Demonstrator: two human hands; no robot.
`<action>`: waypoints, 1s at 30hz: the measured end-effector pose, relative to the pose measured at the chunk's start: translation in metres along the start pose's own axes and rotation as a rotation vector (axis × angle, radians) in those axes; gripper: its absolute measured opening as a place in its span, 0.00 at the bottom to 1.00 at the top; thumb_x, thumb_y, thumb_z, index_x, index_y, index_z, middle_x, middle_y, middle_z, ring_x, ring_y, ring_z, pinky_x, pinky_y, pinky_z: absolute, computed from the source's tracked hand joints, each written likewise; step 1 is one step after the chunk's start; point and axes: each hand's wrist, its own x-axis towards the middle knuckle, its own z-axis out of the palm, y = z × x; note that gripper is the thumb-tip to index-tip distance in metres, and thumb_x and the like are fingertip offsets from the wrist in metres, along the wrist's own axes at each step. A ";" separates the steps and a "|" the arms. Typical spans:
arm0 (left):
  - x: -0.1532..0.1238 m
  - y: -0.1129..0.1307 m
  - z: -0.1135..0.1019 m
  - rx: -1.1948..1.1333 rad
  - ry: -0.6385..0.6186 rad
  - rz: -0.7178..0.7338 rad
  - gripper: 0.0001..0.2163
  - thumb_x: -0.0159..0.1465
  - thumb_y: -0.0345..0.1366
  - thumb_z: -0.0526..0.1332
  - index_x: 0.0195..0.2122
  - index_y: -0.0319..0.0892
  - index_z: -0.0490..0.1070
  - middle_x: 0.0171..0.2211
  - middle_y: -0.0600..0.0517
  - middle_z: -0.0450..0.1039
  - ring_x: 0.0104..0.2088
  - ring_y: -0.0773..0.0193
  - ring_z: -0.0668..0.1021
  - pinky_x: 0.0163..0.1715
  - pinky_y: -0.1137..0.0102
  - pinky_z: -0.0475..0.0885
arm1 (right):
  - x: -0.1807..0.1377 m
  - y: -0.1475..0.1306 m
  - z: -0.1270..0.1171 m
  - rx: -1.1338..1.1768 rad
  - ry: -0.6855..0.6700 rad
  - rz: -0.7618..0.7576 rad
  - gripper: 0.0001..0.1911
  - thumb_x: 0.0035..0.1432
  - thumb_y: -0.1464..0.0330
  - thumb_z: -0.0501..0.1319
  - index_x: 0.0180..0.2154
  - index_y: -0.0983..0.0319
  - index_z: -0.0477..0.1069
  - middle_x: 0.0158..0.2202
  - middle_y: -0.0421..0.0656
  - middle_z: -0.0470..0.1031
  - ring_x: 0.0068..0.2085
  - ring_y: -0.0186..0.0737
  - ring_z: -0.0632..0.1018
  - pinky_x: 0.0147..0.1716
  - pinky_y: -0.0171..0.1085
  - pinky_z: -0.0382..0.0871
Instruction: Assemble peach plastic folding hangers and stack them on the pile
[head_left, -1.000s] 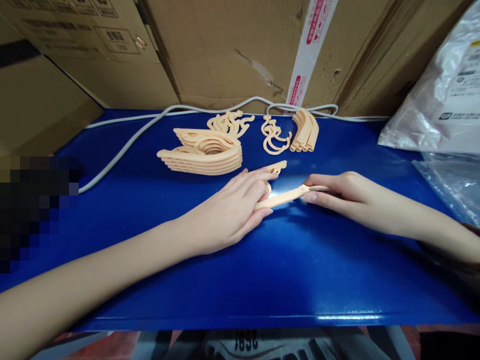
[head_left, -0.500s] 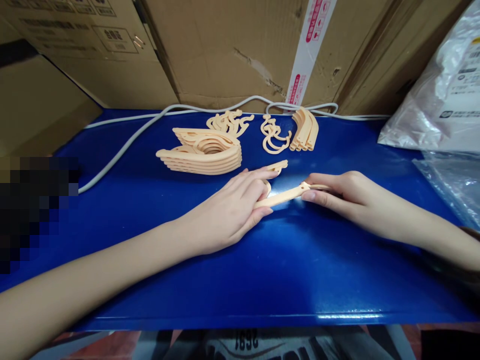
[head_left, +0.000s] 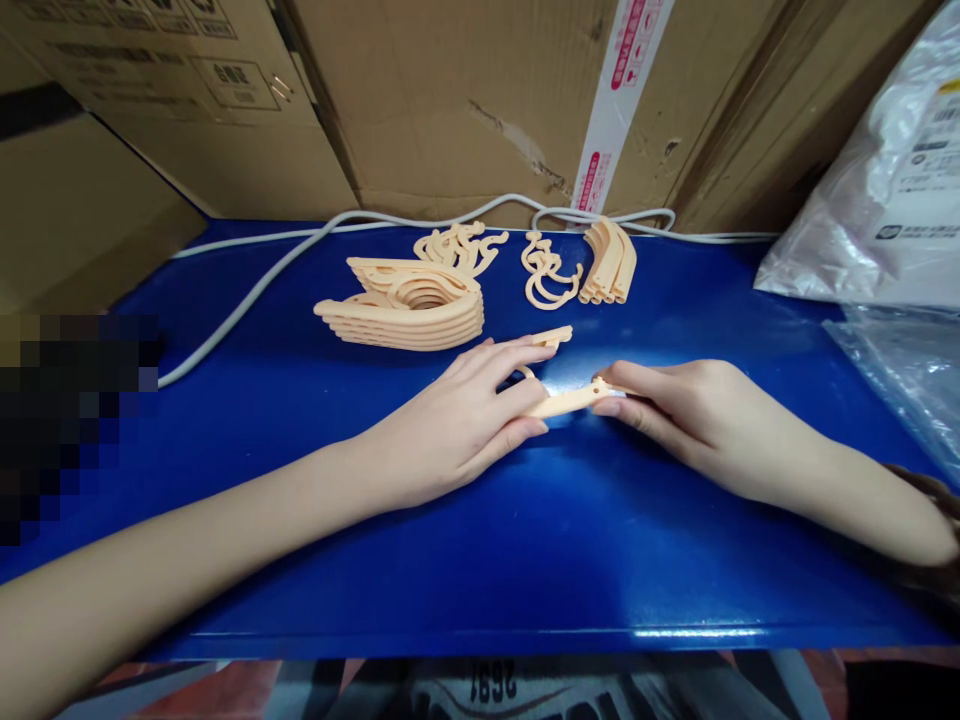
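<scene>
Cream-coloured and thin, one piece is stretching between the left hand and the right hand, over the blue table. The left is gripping one end, maybe to stop it wobbling; the right is pinching the other. Farther left, stacked parts are sitting together, probably to save room.

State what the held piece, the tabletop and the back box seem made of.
Held piece: probably plastic, smooth, satiny, evenly peach-coloured. Tabletop: glossy blue, perhaps paint or laminate, reflecting light; core unclear. Back box: matte brown cardboard, its surface scuffed and torn.
</scene>
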 end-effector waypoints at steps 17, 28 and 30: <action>-0.001 -0.001 0.002 0.011 -0.025 -0.029 0.10 0.74 0.37 0.48 0.45 0.40 0.67 0.66 0.39 0.59 0.68 0.54 0.59 0.67 0.50 0.55 | -0.002 0.000 0.012 -0.652 0.263 -0.210 0.20 0.73 0.60 0.44 0.37 0.61 0.71 0.26 0.40 0.73 0.25 0.36 0.74 0.23 0.37 0.49; -0.001 -0.001 0.001 0.013 -0.028 -0.033 0.10 0.74 0.36 0.48 0.45 0.40 0.67 0.65 0.40 0.59 0.68 0.53 0.59 0.67 0.50 0.55 | -0.001 -0.001 0.010 -0.729 0.291 -0.236 0.19 0.72 0.61 0.46 0.38 0.61 0.72 0.25 0.40 0.73 0.25 0.36 0.73 0.25 0.38 0.52; -0.001 -0.001 0.001 0.011 -0.019 -0.029 0.10 0.74 0.36 0.48 0.45 0.40 0.67 0.65 0.40 0.60 0.68 0.54 0.60 0.67 0.51 0.56 | -0.001 0.002 0.012 -0.634 0.260 -0.199 0.21 0.73 0.60 0.44 0.39 0.61 0.72 0.29 0.42 0.75 0.27 0.36 0.74 0.24 0.37 0.52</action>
